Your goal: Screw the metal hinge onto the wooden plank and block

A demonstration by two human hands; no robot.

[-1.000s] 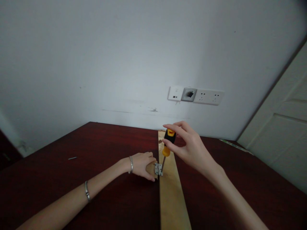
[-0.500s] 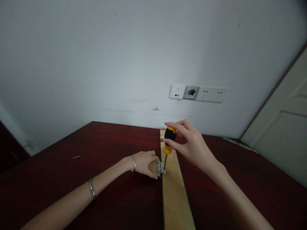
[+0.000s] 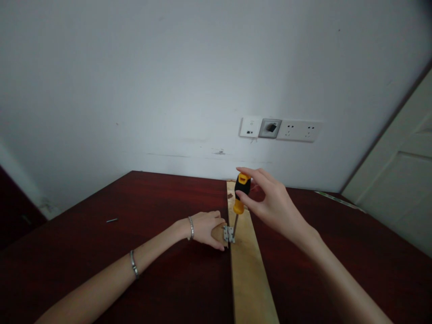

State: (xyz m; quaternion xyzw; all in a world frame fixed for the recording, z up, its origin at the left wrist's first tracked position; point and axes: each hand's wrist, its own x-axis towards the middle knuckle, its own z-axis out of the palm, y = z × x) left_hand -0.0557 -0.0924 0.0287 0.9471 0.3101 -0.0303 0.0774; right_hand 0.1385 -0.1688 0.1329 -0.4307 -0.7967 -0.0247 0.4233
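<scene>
My right hand [image 3: 266, 193] grips a yellow and black screwdriver [image 3: 242, 186] by its handle between thumb and fingers. The shaft points down, slightly tilted, with its tip at the right leaf of a small metal hinge [image 3: 231, 234]. That leaf lies on a long pale wooden board [image 3: 251, 274]; the other leaf rests on a small wooden block [image 3: 218, 235]. My left hand [image 3: 205, 228] is closed around the block, thumb at the near side and fingers at the far side. Whether a screw sits under the tip is too small to tell.
The dark red tabletop [image 3: 162, 270] meets a white wall. A thin metal rod-like piece [image 3: 111, 220] lies at the left. Wall sockets [image 3: 299, 130] are above the far edge. A thin flat strip [image 3: 339, 201] lies near the far right edge, by a white door [image 3: 405, 180].
The screwdriver handle has turned in my right hand, and my fingers have shifted on it. My left hand keeps its hold on the block. The whole view has shifted slightly.
</scene>
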